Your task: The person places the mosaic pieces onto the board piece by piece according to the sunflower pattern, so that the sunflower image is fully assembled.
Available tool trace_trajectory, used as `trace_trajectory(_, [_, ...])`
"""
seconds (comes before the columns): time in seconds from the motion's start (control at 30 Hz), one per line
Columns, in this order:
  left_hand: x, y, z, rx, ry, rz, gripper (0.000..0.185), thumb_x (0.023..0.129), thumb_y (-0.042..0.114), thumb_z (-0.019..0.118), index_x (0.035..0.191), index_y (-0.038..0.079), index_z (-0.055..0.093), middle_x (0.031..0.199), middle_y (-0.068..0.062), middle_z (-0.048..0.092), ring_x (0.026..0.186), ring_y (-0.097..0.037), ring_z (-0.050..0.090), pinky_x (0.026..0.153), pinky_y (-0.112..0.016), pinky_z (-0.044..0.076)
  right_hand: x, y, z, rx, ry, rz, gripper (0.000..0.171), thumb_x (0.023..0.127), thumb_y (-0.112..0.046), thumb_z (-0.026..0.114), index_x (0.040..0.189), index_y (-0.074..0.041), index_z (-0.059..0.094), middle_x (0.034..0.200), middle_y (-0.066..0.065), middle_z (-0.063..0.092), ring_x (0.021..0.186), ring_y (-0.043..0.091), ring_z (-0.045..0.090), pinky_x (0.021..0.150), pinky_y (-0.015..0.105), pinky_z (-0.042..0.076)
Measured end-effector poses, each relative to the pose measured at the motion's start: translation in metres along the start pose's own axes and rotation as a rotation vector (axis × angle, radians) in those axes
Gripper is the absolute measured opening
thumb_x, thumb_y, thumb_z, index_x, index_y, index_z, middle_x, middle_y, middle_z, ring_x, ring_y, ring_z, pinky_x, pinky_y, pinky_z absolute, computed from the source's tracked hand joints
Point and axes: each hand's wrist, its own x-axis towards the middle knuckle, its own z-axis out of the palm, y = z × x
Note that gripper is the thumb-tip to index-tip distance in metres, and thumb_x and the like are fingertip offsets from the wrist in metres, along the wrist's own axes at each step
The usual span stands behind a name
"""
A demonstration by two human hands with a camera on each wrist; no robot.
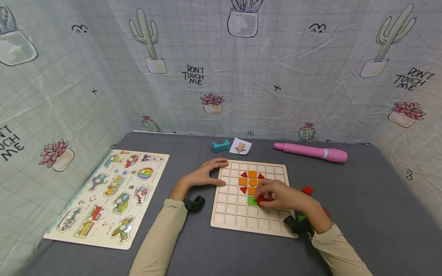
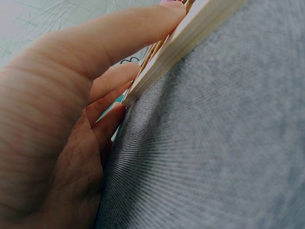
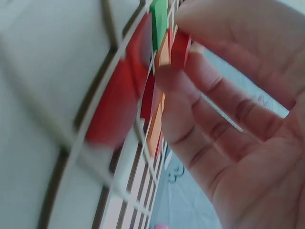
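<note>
The left hand [image 1: 205, 175] rests at the left edge of a wooden grid board [image 1: 235, 218], fingers at its far corner and thumb lower on the rim. In the right wrist view the right hand [image 3: 248, 157] pinches a small red block [image 3: 180, 49] between thumb and fingertips, close over the board. Another red piece [image 3: 112, 107] lies on the grid beneath that hand. Orange squares [image 1: 252, 174], an orange circle [image 1: 253, 182], red triangles [image 1: 243, 189] and a green square [image 1: 252, 200] sit in cells, partly hidden by the right hand.
Loose red [image 1: 307, 190] and green pieces [image 1: 301, 217] lie right of the board, partly behind the right wrist. Behind it are a teal block [image 1: 221, 146], a flower picture card [image 1: 240, 146] and a pink marker-shaped object [image 1: 310, 151]. A vehicle puzzle board [image 1: 107, 203] lies left.
</note>
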Motion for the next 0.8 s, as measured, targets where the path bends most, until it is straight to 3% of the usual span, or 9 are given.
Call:
trace_trajectory(0.43, [0.001, 0.000, -0.001, 0.007, 0.008, -0.012, 0.073, 0.085, 0.030, 0.076, 0.148, 0.012, 0.043, 0.159, -0.003, 0.028, 0.148, -0.028, 0.016, 0.116, -0.058, 0.013, 0.033, -0.014, 0.016, -0.095, -0.034, -0.003, 0.008, 0.087, -0.005, 0.071, 0.093, -0.010, 0.073, 0.095, 0.000, 0.059, 0.087, 0.014, 0.053, 0.079, 0.027, 0.049])
trace_trajectory(0.8, [0.000, 0.000, 0.001, 0.003, 0.001, -0.005, 0.074, 0.086, 0.031, 0.075, 0.149, 0.012, 0.042, 0.159, -0.003, 0.028, 0.148, -0.028, 0.016, 0.116, -0.058, 0.013, 0.038, -0.017, 0.020, -0.091, -0.014, 0.081, 0.010, 0.087, -0.010, 0.074, 0.097, -0.008, 0.072, 0.092, 0.001, 0.060, 0.080, 0.013, 0.051, 0.069, 0.023, 0.047])
